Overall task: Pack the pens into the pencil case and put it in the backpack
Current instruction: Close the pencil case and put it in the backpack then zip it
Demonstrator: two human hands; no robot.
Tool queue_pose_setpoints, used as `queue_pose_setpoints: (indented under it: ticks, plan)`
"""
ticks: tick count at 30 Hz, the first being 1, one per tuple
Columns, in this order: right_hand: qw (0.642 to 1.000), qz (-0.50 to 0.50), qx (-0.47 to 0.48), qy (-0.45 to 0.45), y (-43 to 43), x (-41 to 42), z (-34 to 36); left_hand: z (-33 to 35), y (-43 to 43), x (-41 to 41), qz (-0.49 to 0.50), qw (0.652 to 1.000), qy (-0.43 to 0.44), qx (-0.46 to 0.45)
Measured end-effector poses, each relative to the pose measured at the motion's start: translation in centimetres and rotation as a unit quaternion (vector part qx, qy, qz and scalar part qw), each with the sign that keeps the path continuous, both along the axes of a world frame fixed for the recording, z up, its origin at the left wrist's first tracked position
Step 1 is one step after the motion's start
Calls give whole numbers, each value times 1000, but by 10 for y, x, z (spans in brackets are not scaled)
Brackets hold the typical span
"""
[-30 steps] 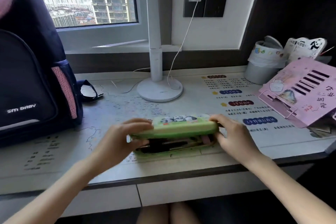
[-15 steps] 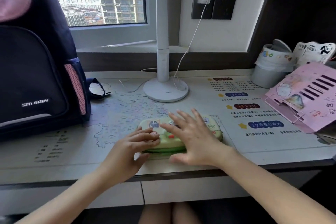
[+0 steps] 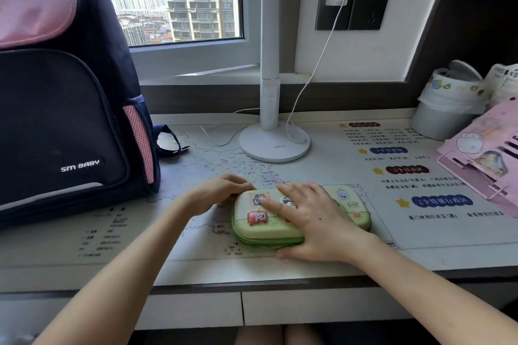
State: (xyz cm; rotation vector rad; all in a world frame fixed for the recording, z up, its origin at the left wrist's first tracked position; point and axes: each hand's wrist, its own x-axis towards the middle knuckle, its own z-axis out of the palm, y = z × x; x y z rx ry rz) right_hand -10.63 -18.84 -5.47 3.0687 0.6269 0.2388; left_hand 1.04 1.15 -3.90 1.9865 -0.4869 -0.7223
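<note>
The green pencil case (image 3: 260, 223), with cartoon stickers on its lid, lies closed and flat on the desk mat near the front edge. My right hand (image 3: 316, 221) rests on its lid with fingers spread and the thumb against its front side. My left hand (image 3: 215, 193) is curled at the case's far left corner, fingertips touching it. No pens show. The dark navy and pink backpack (image 3: 64, 120) stands upright at the left of the desk, a hand's width from my left hand.
A white desk lamp (image 3: 274, 145) with a charging cable stands behind the case. At the right are a pink book stand (image 3: 482, 154) and a grey cup (image 3: 437, 123). A backpack strap (image 3: 171, 140) lies beside the bag.
The case's lid was propped open with pens visible inside; it is now shut flat. My right hand moved onto the lid and my left hand shifted to the far left corner.
</note>
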Motion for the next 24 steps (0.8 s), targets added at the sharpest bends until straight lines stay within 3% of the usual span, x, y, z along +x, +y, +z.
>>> queue_pose_setpoints:
  ticks: [2, 4, 6, 8, 10, 14, 16, 20, 24]
  plan:
    - [1000, -4, 4, 5, 0, 1, 0, -1, 4, 5, -18, 1000, -4, 12]
    - [1000, -8, 4, 10, 0, 1, 0, -5, 2, 7, -35, 991, -97, 86]
    - [1000, -8, 2, 9, 0, 1, 0, -10, 1, 4, -47, 942, -281, 177]
    - [1000, -7, 3, 10, 0, 1, 1, -15, 9, -4, -64, 889, -418, 173]
    - [1000, -11, 2, 13, -1, 2, 2, -20, 27, -13, -71, 856, -485, 163]
    - [1000, -30, -3, 4, 1, 7, 1, -26, 49, -53, 5, 799, -570, 192]
    - [999, -38, -2, 2, 3, 10, 1, -28, 47, -80, 37, 803, -566, 183]
    - [999, -52, 11, 1, 7, 13, 0, -35, 19, -127, 116, 861, -482, 115]
    - [999, -52, 0, -11, 14, 5, 4, -31, -28, -148, 123, 895, -410, 128]
